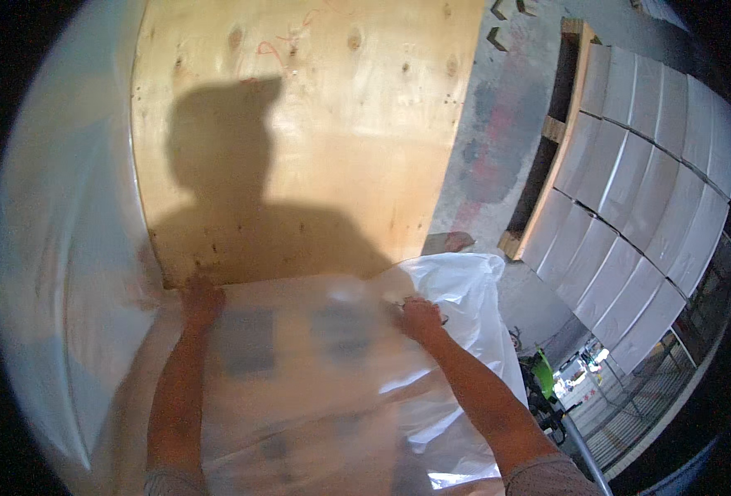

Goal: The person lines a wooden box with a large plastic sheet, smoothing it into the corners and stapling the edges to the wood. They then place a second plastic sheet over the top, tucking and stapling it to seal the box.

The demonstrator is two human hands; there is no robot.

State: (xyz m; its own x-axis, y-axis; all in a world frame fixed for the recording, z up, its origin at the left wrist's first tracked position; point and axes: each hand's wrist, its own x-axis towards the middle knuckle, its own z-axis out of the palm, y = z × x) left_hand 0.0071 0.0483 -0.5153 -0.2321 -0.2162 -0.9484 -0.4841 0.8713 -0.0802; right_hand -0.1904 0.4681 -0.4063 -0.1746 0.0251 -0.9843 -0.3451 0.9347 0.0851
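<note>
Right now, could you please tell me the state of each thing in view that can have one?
Left hand: at the sheet's edge, grip unclear in shadow.
Right hand: fingers curled at the sheet; what it grips is unclear.
Plastic sheet: spread out, translucent, wrinkled at right.
Plywood board: bare beyond the sheet's edge, partly shadowed.
Pale boxes: stacked in close rows.
Wooden pallet: loaded with boxes.

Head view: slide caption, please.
Left hand and right hand at translucent sheeting, beside plywood bearing a person's shadow.
</note>
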